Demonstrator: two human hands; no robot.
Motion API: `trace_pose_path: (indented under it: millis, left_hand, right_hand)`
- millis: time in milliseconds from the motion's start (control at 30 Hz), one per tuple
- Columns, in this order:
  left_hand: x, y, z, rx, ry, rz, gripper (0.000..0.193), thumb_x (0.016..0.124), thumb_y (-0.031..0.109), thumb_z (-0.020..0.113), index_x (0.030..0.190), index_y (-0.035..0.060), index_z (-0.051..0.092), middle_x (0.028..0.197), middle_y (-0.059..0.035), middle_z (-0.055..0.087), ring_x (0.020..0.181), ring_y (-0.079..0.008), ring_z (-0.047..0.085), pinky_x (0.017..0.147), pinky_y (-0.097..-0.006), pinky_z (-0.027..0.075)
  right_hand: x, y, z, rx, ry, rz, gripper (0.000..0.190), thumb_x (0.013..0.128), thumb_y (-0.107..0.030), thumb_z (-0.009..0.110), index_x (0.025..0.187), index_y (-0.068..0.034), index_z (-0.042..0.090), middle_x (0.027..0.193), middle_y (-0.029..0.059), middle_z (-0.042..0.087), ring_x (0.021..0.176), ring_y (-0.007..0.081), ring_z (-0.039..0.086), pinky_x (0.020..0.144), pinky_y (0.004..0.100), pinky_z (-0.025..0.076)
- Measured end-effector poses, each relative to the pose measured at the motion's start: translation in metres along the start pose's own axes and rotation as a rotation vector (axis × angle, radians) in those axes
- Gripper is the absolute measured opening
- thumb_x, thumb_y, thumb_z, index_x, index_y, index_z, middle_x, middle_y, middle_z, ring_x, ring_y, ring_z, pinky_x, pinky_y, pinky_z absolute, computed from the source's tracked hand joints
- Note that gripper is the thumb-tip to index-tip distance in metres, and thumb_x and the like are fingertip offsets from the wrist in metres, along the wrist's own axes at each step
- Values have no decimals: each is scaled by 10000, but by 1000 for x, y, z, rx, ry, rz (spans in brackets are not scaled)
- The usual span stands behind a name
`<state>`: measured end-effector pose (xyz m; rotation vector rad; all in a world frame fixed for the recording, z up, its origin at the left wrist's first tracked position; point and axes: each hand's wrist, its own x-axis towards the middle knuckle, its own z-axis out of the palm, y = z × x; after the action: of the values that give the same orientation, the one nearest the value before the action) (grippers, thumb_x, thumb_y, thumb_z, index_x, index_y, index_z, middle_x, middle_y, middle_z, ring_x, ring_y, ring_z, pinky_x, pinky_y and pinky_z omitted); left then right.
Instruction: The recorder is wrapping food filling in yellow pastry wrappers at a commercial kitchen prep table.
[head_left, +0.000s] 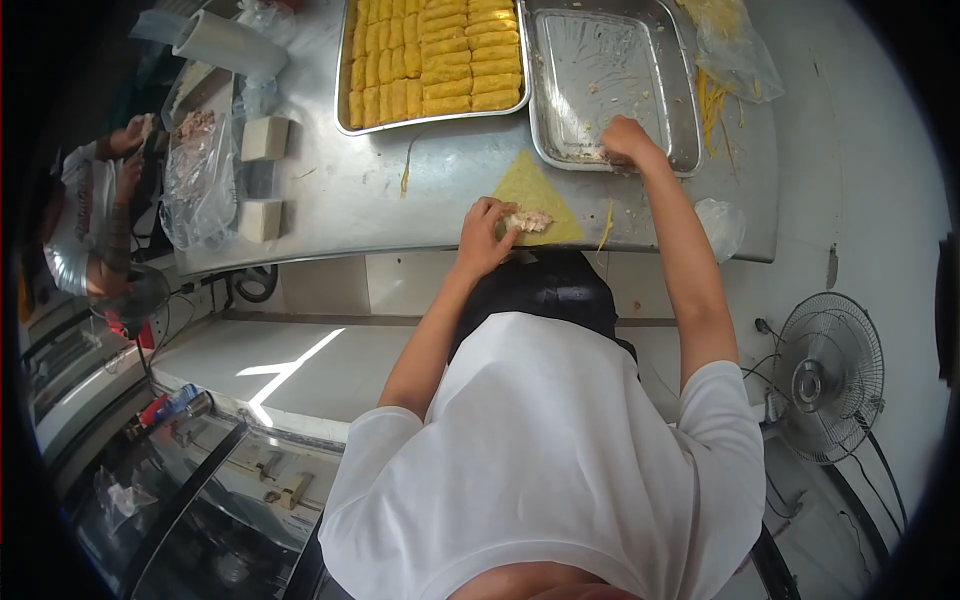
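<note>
A yellow triangular wrapper sheet (534, 187) lies flat at the near edge of the metal table, with a lump of pale pinkish filling (529, 220) on its wide part. My left hand (486, 229) is at the left end of the filling, thumb and fingers apart and touching it. My right hand (628, 141) is curled at the near left part of a metal tray (619, 60) that bears smears and crumbs; its fingertips are hidden, so what it holds cannot be told. Left of that tray, a second metal tray (339, 105) holds rows of yellow rolls (446, 64).
White blocks (264, 138), a plastic bag of minced filling (196, 169) and a plastic film roll (229, 45) are on the table's left. Yellow strips (709, 101) and plastic bags lie right. A floor fan (829, 379) stands lower right; another person (94, 217) is far left.
</note>
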<state>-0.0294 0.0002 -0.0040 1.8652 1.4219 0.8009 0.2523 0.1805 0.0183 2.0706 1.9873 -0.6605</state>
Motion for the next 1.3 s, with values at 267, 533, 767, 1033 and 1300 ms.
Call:
trace_pose_path:
  millis: [267, 533, 767, 1033, 1300]
  left_hand:
    - [1, 5, -1, 5, -4, -44, 394, 699, 172, 735, 1065, 79, 622, 995, -120, 538, 978, -313, 522, 860, -404, 430]
    - [4, 2, -6, -50, -33, 24, 450, 633, 165, 765, 1051, 84, 622, 996, -122, 534, 971, -322, 523, 864, -407, 433]
    - [6, 2, 0, -31, -37, 4, 436, 670, 169, 731, 1092, 117, 636, 1007, -110, 542, 956, -305, 533, 846, -402, 431]
    - [3, 23, 8, 259, -89, 71, 489, 670, 263, 775, 1134, 198, 638, 1081, -43, 519, 1013, -251, 477, 837, -392, 361]
    - [9, 14, 23, 260, -6, 78, 537, 612, 273, 816, 1111, 192, 637, 1054, -44, 514, 994, -244, 475, 808, -389, 351]
  right_hand:
    - [-23, -58, -20, 169, -308, -570, 262, 801, -151, 500, 828, 33, 684, 834, 194, 665, 715, 283, 626, 709, 383, 497]
    - [-102, -59, -15, 726, -258, -580, 195, 780, 16, 582, 964, 31, 643, 820, 64, 633, 742, 154, 621, 724, 276, 495]
    - [-126, -67, 70, 613, 92, -604, 67, 729, 46, 601, 796, 46, 608, 767, 148, 593, 674, 252, 622, 634, 326, 494]
    - [-161, -58, -84, 885, 192, -563, 286, 784, 59, 547, 1059, 16, 610, 966, 85, 641, 920, 151, 625, 854, 281, 489]
    - [-46, 4, -34, 231, 719, -481, 454, 818, -39, 533, 1270, -18, 501, 1243, 179, 561, 1072, 274, 595, 955, 335, 469]
